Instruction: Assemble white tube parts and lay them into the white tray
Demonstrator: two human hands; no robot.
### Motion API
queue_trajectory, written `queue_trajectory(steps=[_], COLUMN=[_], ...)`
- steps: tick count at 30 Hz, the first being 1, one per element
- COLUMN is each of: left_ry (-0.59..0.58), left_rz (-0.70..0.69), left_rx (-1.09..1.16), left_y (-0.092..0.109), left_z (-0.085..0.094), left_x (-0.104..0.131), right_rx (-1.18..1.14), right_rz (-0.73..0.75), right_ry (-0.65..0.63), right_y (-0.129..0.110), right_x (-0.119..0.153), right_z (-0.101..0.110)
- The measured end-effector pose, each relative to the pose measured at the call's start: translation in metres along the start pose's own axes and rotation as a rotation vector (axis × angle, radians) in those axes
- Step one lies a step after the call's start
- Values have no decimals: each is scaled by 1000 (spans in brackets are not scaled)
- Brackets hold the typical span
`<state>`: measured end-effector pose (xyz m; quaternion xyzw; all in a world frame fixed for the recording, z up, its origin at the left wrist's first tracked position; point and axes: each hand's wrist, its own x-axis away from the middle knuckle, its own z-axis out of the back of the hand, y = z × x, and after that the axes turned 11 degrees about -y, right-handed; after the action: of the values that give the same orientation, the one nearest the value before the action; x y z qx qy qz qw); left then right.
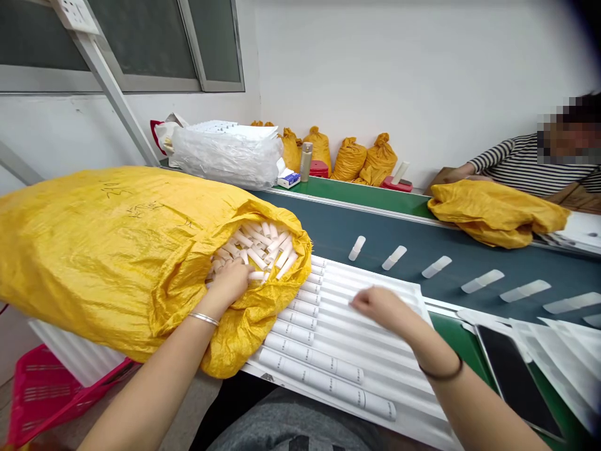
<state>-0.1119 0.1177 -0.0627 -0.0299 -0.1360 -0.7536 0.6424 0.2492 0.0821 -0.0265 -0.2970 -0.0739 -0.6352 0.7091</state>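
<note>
My left grip (231,279) touches little white tubes (287,265) in yellow bag (94,250); fingers hidden, can't tell how wide. Tubes lie ahead, long sides pointing many ways. Right grip (379,305) farther off, curled over ridged tray (345,326); can't tell if holding.

The left arm reached forward from the lower left, a silver bangle (203,319) around its wrist; the left hand (231,280) lay knuckles up at its end, its fingertips hidden. The right arm came in from the lower right and angled up and leftward, with a thin dark band (441,376) around it near the wrist. The right hand (380,307) was slightly blurred, its fingers curled in toward the thumb. Both forearms were bare, and the hands were well apart.
</note>
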Motion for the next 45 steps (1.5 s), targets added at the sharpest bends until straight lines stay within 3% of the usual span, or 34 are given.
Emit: queue_trajectory(steps=[4,7,9,12,14,16,19,22,29,34,40,42,45], left_ry=[189,386,430,359,327,299,254,261,232,130,-9,38,204], left_rz=[-172,-361,-449,-462,-469,-490,-456,-389,-350,-291,-453,-487,-530], left_rx=[174,531,857,1345,1596,1702,1687,1675,1734,1480,1054,922,797], left_y=[16,37,53,81,97,108,112,107,103,103,99,97,95], left_z=[11,10,6,-4,-8,-10,-7,-5,-7,-7,4,5,3], left_x=[26,51,67,85,93,98,103,105,108,112,120,121,119], right_rx=[109,175,83,-180,-362,-513,-569,-454,-391,-349,-243,-241,-261], right_rz=[234,297,328,423,537,655,787,853,906,921,937,923,880], right_ry=[-142,15,193,392,414,374,432,535,520,487,560,546,543], right_y=[-10,-6,-3,-9,-20,-34,-48,-53,-48,-45,-44,-44,-46], right_x=[62,75,74,71,71,71,71,69,73,75,67,65,62], right_z=[-67,-94,-94,-77,-63,-52,-43,-39,-31,-28,-22,-22,-24])
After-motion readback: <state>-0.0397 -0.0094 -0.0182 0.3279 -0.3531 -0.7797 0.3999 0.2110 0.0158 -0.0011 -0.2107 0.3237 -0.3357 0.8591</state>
